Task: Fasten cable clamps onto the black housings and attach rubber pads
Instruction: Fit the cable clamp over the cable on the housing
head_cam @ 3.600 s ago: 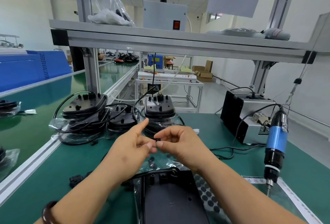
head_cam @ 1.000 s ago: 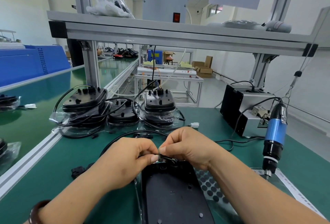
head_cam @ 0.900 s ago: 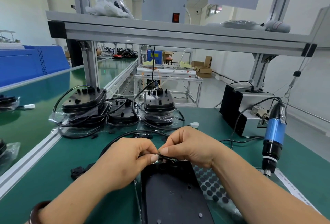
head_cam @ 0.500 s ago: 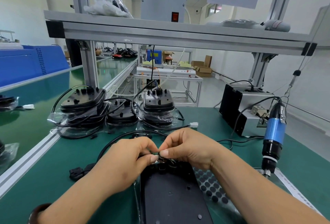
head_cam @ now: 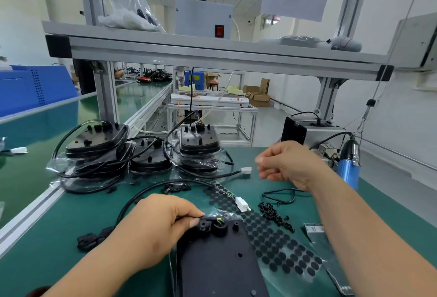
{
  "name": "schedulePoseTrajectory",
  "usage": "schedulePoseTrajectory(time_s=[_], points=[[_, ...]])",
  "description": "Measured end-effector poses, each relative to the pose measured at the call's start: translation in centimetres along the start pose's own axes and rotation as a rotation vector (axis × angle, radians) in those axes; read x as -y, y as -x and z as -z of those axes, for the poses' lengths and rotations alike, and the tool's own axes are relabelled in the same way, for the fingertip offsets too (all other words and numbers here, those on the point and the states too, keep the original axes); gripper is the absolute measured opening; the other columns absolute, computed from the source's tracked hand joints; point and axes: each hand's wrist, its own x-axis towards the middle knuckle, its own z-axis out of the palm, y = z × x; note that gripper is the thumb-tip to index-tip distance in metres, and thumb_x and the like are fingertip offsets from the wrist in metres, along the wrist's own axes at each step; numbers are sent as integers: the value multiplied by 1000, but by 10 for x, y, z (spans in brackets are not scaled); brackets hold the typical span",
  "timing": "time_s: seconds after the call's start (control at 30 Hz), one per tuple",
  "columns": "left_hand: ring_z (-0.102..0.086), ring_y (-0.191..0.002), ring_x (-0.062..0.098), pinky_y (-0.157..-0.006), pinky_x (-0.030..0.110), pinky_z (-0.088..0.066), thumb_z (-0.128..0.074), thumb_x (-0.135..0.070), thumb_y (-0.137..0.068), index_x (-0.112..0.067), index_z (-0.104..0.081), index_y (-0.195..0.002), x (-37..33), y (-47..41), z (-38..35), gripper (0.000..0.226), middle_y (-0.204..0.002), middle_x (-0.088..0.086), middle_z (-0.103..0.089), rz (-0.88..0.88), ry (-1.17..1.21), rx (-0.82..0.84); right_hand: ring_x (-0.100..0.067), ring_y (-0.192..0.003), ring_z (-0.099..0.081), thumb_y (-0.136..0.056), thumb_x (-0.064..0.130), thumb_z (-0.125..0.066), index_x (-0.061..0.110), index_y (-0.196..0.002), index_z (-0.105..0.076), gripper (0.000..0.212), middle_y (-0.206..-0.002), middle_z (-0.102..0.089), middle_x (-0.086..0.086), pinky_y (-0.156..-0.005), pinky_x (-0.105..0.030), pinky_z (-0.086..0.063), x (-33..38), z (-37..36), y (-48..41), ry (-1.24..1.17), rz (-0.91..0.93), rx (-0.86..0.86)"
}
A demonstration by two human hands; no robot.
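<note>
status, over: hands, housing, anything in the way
Left hand pinching the cable clamp at far end of the black housing. Right hand up clear, fingers curled, blurred. Cable and rubber pad sheet alongside, nothing blocking.

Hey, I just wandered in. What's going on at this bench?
A person is assembling parts by hand on a green bench. The left hand pinches a small black cable clamp at the far end of a flat black plastic housing lying in front of them. The right hand is raised above the bench, fingers curled; it is blurred, so I can't tell whether it holds anything. A clear sheet of round black rubber pads lies right of the housing, untouched.
</note>
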Motion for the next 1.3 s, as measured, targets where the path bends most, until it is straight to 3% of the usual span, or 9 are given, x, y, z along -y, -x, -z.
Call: schedulePoseTrajectory(time_s=[0.13,0.23,0.4,0.57,0.7,0.83,1.0,1.13,1.3], points=[[-57,-87,-15,-81,6,-44,-66,-34,-87,-43,-72,-98,2,-2,0,16,-86,-32,-63,-16,-22,30,-15,-56,-64,-84,2,-69,-1,-77,-68,8,-64,-67,-10,-56,-23,-56,-25,-12,-9,320,-79,-24],[-57,-88,-14,-83,10,-46,-65,-35,-87,-44,-71,-99,1,-2,1,16,-88,-32,-63,-24,-27,49,-14,-57,-61,-84,8,-67,11,-65,-68,19,-59,-65,-4,-66,-29,-57,-42,-22,-13,559,-93,-17],[-57,-86,-15,-81,7,-45,-66,-34,-87,-43,-72,-98,2,-3,2,16,-87,-31,-64,-23,-10,51,-6,-68,-59,-84,15,-69,19,-69,-72,16,-66,-64,11,-67,-20,-43,-49,-26,-11,732,-39,-26],[-56,-85,-16,-75,4,-43,-67,-32,-86,-41,-72,-96,4,-3,0,14,-81,-34,-63,-25,29,47,-15,-87,-66,-84,18,-68,11,-86,-78,12,-90,-74,0,-70,-23,-48,-52,-32,-10,908,-6,23],[-57,-84,-12,-73,5,-43,-66,-28,-87,-39,-72,-97,7,-3,-3,16,-86,-33,-62,-43,63,46,-31,-98,-64,-85,12,-60,-5,-93,-69,21,-101,-68,-21,-77,-40,-54,-58,-37,-13,963,-3,-15],[-58,-84,-7,-74,12,-45,-65,-27,-88,-45,-70,-96,9,-2,-5,20,-86,-26,-61,-67,85,44,-26,-89,-63,-90,19,-58,14,-71,-63,20,-83,-67,-4,-70,-31,-48,-56,-35,-12,930,61,-132],[-58,-83,-4,-77,23,-49,-63,-35,-88,-66,-59,-96,6,0,-10,32,-90,-32,-58,-69,112,10,-15,-78,-59,-90,20,-61,23,-75,-61,15,-75,-62,8,-69,-26,-44,-53,-35,-10,746,144,-159],[-58,-83,-2,-80,28,-50,-61,-37,-90,-71,-55,-96,4,0,-13,35,-90,-30,-57,-69,111,15,-12,-62,-62,-85,11,-71,14,-75,-72,10,-65,-68,1,-69,-28,-57,-51,-38,-4,247,92,-106],[-55,-77,1,-75,25,-46,-60,-39,-83,-64,-54,-109,6,0,-9,37,-101,-27,-55,-72,147,146,-14,-68,-66,-85,-4,-68,5,-83,-72,9,-74,-70,-9,-67,-22,-55,-33,-49,11,-172,114,43]])
